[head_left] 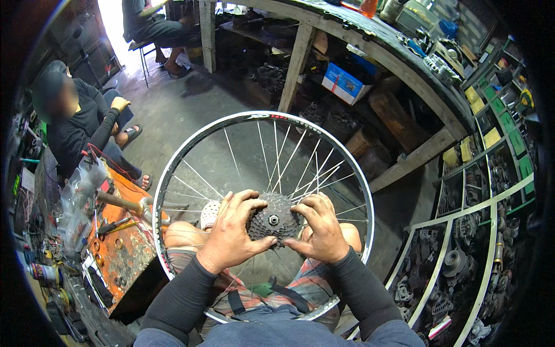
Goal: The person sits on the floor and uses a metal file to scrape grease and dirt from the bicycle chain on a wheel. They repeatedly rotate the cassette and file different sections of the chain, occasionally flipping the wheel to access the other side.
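A bicycle wheel without a tyre lies across my lap, its black and silver rim (370, 214) making a wide ring around my hands. At its hub sits a dark, grimy cassette of stacked sprockets (273, 203), with the axle end showing in the middle. My left hand (230, 232) is curled round the cassette's left side, fingers at the upper edge and thumb at the lower edge. From the right, my right hand (321, 230) grips it the same way. The fingertips on the far side are partly hidden. Thin spokes (278, 153) fan out from the hub to the rim.
A worn orange work surface (130, 263) with pliers (114, 226) stands at my left. Beyond it a person (87, 124) sits low; another sits near the doorway. A long workbench (399, 55) runs along the back right, a blue box (345, 84) beneath it. Parts-filled shelving (445, 248) stands right.
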Demonstrator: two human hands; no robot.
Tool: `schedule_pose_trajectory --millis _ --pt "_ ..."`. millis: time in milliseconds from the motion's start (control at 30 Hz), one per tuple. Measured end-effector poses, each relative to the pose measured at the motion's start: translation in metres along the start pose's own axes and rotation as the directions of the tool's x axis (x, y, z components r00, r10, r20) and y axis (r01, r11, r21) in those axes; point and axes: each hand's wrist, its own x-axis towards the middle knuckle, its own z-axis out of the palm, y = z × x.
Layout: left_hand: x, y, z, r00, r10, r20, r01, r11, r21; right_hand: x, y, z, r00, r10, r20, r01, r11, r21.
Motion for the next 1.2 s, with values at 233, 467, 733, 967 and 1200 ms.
schedule_pose_trajectory --millis 233,467,733,967,1200 --pt "-0.0003 -0.0032 0.0008 0.999 0.046 0.022 -0.047 0.999 0.025 -0.0006 0.0008 0.0004 1.000 0.006 0.011 -0.006 1.000 -0.003" --pt "-0.0006 -0.0041 0.0008 0.999 0.042 0.025 -0.042 0.999 0.023 -0.0006 0.0001 0.0004 0.999 0.014 0.038 -0.013 1.000 -0.017" --pt "-0.0008 -0.0030 -0.0009 0.999 0.041 0.029 -0.042 0.998 0.035 -0.0024 0.0012 0.0013 0.998 0.013 0.054 -0.011 0.999 -0.040" --pt "0.0000 -0.0005 0.0012 0.998 0.046 0.032 -0.048 0.998 0.046 -0.0045 0.0033 0.0001 0.999 0.008 0.048 -0.006 0.999 -0.040" --pt "0.0002 -0.0023 0.0011 0.999 0.031 0.010 -0.031 0.999 -0.005 -0.0032 0.0014 -0.0006 0.998 0.011 0.057 -0.010 1.000 -0.018"
